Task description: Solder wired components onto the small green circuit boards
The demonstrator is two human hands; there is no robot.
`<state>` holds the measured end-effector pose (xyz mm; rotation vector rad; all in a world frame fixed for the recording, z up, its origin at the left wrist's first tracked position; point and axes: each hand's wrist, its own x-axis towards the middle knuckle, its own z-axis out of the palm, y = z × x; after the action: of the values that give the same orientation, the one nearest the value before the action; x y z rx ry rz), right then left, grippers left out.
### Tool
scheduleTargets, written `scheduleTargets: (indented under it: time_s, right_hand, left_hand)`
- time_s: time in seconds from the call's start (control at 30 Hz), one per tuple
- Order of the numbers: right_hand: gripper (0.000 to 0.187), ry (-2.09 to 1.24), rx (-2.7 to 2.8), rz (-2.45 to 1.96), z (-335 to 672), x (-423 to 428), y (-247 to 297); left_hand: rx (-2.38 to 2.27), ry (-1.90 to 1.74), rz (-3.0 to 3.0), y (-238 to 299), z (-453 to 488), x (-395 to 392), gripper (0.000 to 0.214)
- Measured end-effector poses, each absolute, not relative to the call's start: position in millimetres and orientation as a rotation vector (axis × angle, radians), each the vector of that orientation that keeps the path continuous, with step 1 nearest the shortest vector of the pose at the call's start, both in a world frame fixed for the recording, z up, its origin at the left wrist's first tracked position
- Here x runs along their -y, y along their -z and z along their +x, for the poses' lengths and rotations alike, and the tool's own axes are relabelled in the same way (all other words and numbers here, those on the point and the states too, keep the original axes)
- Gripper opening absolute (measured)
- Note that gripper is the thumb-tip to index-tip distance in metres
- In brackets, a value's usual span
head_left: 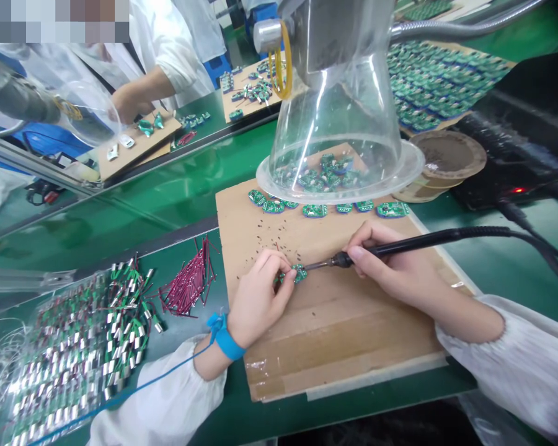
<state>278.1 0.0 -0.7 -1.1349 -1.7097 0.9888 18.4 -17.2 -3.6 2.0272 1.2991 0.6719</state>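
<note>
My left hand point(264, 296), with a blue wrist strap point(229, 339) on its wrist, pinches a small green circuit board point(300, 273) against the cardboard sheet point(353, 322). Part of the board is hidden under the fingers. In my right hand point(388, 266) is a black soldering iron point(416, 241), gripped like a pen. Its metal tip points left and meets the board's right side. Whether a wire is also between my left fingers I cannot tell. Several more green boards point(315, 210) lie in a row along the far edge of the cardboard.
A clear fume hood point(337, 118) hangs over the boards. Red wires point(190, 282) and silver-ended parts with green wires point(125, 334) lie left. A round brown pot point(446, 158) and trays of boards point(441, 80) stand right. Across the divider, a co-worker's arm point(144, 93) reaches over another bench.
</note>
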Motion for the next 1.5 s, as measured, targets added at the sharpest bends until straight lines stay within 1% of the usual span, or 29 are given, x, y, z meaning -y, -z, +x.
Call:
scheduleTargets:
  time_s: [0.3, 0.5, 0.7, 0.93, 1.2, 1.5]
  right_hand:
    - [0.019, -0.999, 1.718, -1.13, 276.4, 0.0, -2.8]
    - [0.016, -1.106, 1.708, -1.129, 277.6, 1.5, -0.6]
    - [0.018, -1.183, 1.716, -1.109, 274.5, 1.6, -1.7]
    - [0.02, -1.167, 1.725, -1.133, 275.6, 2.8, -2.5]
    - [0.017, -1.152, 1.734, -1.135, 276.8, 3.2, -0.8]
    - [0.018, -1.081, 1.79, -1.157, 278.3, 3.4, -0.4]
  left_hand:
    - [-1.294, -0.672, 2.021, 4.1, 17.7, 17.2, 0.011]
    - [-1.273, -0.664, 2.005, 1.2, 16.5, 16.8, 0.009]
    - [-1.232, -0.682, 1.965, 0.2, 15.4, 15.1, 0.008]
    - [-1.227, -0.692, 1.972, 0.9, 16.0, 15.9, 0.009]
    - [-1.209, -0.68, 2.006, 2.3, 14.6, 15.3, 0.007]
    - [-1.223, -0.665, 2.033, 2.4, 15.0, 15.2, 0.007]
